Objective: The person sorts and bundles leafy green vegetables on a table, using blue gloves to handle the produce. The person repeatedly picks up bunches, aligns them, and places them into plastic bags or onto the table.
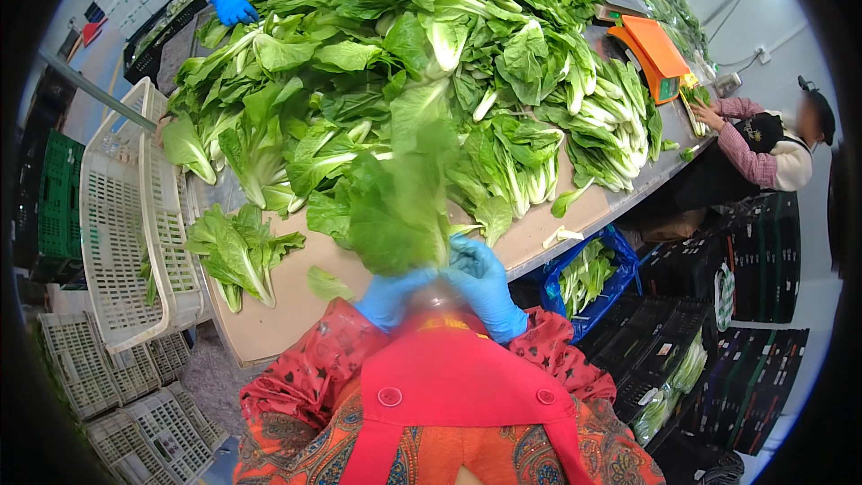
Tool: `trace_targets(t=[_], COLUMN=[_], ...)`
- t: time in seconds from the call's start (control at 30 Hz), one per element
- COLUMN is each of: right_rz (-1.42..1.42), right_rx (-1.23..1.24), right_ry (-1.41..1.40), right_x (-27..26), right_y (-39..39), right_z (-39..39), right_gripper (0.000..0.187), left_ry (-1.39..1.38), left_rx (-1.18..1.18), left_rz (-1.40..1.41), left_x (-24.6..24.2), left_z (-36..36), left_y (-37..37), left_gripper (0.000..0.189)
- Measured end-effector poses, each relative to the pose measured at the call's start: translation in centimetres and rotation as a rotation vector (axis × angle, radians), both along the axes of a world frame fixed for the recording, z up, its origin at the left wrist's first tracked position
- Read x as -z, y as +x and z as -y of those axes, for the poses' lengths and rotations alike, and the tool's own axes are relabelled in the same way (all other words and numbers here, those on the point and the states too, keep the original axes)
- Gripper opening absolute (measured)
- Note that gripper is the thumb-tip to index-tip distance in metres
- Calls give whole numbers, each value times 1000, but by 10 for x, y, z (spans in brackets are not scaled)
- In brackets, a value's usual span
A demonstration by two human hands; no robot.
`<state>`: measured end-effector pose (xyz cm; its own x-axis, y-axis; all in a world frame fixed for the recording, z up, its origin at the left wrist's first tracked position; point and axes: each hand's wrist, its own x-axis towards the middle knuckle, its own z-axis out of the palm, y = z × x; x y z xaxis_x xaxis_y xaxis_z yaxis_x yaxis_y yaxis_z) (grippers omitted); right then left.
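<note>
Both hands wear blue gloves and meet close to the chest, above the table's near edge. My left hand (pixel 397 293) is at the base of a leafy green vegetable (pixel 397 215), whose leaves stand up and look blurred. My right hand (pixel 479 279) has its fingers bent at the right side of the same base. Part of the stem is hidden by the gloves. Beyond lies a large heap of leafy greens (pixel 350 54) with pale stems. A small bunch of greens (pixel 239 252) and a loose leaf (pixel 328 283) lie to the left on the brown board (pixel 296 323).
A white plastic basket (pixel 151 215) stands at the left edge. To the right are a blue-lined bin (pixel 586 276) holding leaves, black crates (pixel 663 330) and an orange scale (pixel 650 54). A co-worker's gloved hand (pixel 234 5) touches the heap; another person (pixel 761 141) stands at right.
</note>
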<state>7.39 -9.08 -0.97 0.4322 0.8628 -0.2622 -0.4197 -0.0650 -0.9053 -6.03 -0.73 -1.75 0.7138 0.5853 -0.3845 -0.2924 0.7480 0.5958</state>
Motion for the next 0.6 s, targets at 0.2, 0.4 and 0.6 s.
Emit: trace_targets(t=[0.2,0.4,0.6], right_rz=[-203,-183,141], right_rx=[-127,-93,-68], right_ry=[-107,-18,79], right_x=[-5,-23,-42], right_y=[9,-3,-13], right_z=[-2,1,8], right_gripper=[38,25,19], left_ry=[-74,-59,-399], left_rx=[104,51,-140], left_rz=[57,-4,214], left_x=[0,-8,-5], left_z=[-2,0,-9], left_y=[-5,-5,-2], left_gripper=[49,36,40])
